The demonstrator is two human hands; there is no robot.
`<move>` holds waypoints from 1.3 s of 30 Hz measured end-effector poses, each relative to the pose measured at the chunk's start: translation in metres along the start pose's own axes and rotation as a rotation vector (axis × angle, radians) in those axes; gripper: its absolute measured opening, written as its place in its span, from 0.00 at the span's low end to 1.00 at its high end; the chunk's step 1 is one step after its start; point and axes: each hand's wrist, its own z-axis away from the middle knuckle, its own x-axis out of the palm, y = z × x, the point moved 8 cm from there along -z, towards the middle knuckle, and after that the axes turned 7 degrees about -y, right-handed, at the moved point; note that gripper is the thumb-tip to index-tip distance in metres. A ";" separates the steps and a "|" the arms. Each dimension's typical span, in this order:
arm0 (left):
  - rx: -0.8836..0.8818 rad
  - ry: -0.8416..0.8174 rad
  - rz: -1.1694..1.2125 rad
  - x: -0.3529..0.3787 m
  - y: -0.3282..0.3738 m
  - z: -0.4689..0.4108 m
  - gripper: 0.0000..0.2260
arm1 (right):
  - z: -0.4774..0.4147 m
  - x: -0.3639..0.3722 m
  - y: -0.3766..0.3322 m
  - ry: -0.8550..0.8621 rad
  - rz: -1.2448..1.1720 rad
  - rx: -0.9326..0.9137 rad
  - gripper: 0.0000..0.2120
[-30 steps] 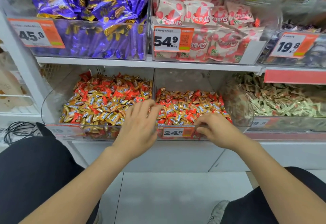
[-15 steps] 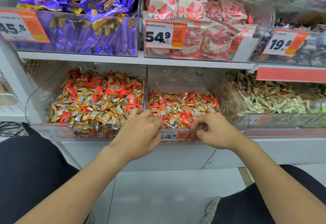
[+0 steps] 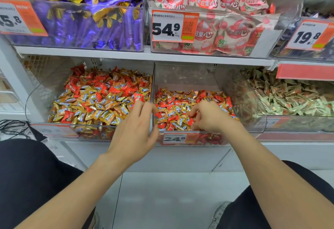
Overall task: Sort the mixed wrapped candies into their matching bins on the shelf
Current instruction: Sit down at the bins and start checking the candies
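Lying beneath both hands [image 3: 134, 131] [image 3: 211, 118]: mixed candies [image 3: 180, 105]

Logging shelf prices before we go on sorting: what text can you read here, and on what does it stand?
"45.8", first digit cut off: orange tag on the purple candy bin.
"54.9": price tag on the pink packet bin.
"19.8": upper right tag.
"24.8": front tag on the lower middle bin.
"果滋果心", "50%": pink packets.
Small print, candy wrappers, other lower tags: too blurred.
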 end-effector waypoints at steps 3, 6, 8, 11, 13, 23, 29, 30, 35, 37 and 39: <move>0.026 -0.027 -0.039 0.000 0.003 0.001 0.08 | -0.006 0.002 -0.007 -0.008 -0.097 -0.002 0.09; 0.067 -0.052 -0.073 0.001 0.003 0.003 0.05 | -0.003 -0.001 -0.021 0.044 -0.193 -0.037 0.08; 0.072 -0.053 -0.068 -0.001 0.001 0.004 0.05 | 0.002 -0.004 -0.030 0.072 -0.252 -0.070 0.10; 0.084 -0.058 -0.046 -0.006 0.001 0.006 0.08 | 0.013 -0.007 -0.038 0.116 -0.264 -0.097 0.10; 0.067 -0.051 -0.002 -0.011 -0.001 0.009 0.10 | 0.022 -0.012 -0.044 0.171 -0.309 -0.115 0.10; -0.159 0.130 0.135 -0.039 -0.046 0.032 0.11 | 0.070 -0.005 -0.146 0.119 -1.034 -0.430 0.11; -0.547 0.222 0.212 -0.058 -0.122 0.075 0.21 | 0.056 0.039 -0.197 0.065 -1.048 -0.443 0.20; -0.626 0.242 0.258 -0.060 -0.134 0.083 0.24 | 0.054 0.050 -0.201 0.058 -1.072 -0.421 0.21; -0.954 0.431 0.552 -0.067 -0.179 0.116 0.29 | 0.047 0.097 -0.212 0.103 -1.161 -0.306 0.20; -1.038 0.511 0.681 -0.061 -0.198 0.129 0.26 | 0.046 0.114 -0.221 0.137 -1.174 -0.284 0.20; -1.071 0.514 0.799 -0.048 -0.218 0.139 0.20 | 0.045 0.129 -0.231 0.169 -1.170 -0.273 0.18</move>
